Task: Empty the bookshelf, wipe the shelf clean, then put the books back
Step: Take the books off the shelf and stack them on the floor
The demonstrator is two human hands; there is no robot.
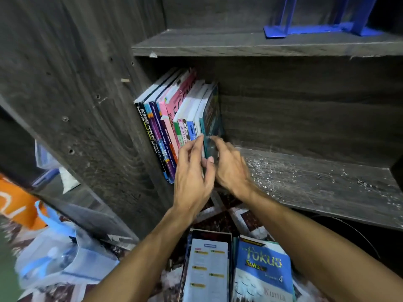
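A row of several books (174, 118) stands leaning against the left wall of the dark wooden shelf (316, 184). The rightmost is a teal book (212, 118). My left hand (192, 171) has its fingers on that book's spine side, and my right hand (229, 164) grips its cover side, so both hands hold the teal book between them at its lower front corner. The shelf board to the right of the books is bare and speckled with white dust. Two books lie on the floor below: a blue one (261, 271) and one with a pale cover (207, 269).
An upper shelf (239, 43) carries a blue bookend (316, 25). At lower left lie a clear plastic bag (61, 258) and an orange bag (19, 205). A patterned floor mat (222, 216) shows beneath the shelf edge.
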